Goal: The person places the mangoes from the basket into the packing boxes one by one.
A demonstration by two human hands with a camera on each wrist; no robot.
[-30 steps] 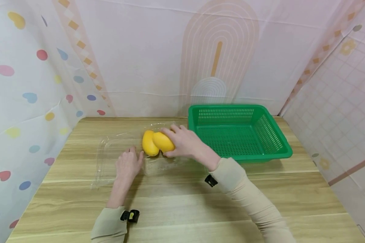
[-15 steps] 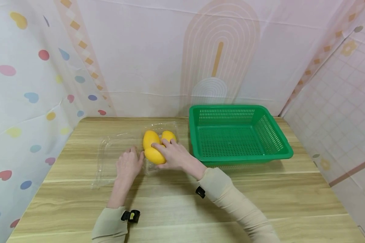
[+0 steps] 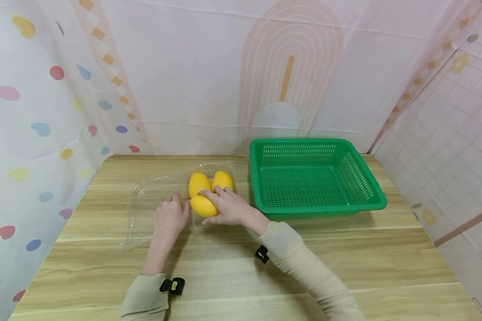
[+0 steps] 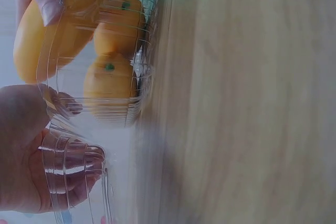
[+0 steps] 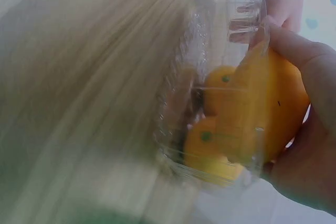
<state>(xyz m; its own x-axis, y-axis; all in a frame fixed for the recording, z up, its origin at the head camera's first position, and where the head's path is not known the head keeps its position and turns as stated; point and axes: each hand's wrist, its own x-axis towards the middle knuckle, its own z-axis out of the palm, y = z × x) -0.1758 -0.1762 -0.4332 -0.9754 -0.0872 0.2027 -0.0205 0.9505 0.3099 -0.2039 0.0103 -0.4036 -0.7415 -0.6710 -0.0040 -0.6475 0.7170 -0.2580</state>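
My right hand [image 3: 230, 208] grips a yellow mango-like fruit [image 3: 203, 206] at the near side of a clear plastic box [image 3: 198, 225]. Two more yellow fruits [image 3: 199, 183] [image 3: 222, 179] lie side by side in the box behind it. In the right wrist view the held fruit [image 5: 286, 95] tilts over the box wall, thumb on one side. My left hand [image 3: 169, 218] rests at the seam between the box and its unfolded clear lid [image 3: 144, 209]. Through the plastic in the left wrist view, the left hand's fingers [image 4: 79, 177] look loosely bent, with nothing held.
A green perforated basket [image 3: 317, 208] stands right of the clear box on the wooden table [image 3: 225, 276]. Patterned cloth [image 3: 184, 80] hangs behind the table and on both sides.
The right hand has moved left and nearer with its fruit, from the box's right part to its near side. A fruit behind it now shows at the right. The left hand has stayed put.
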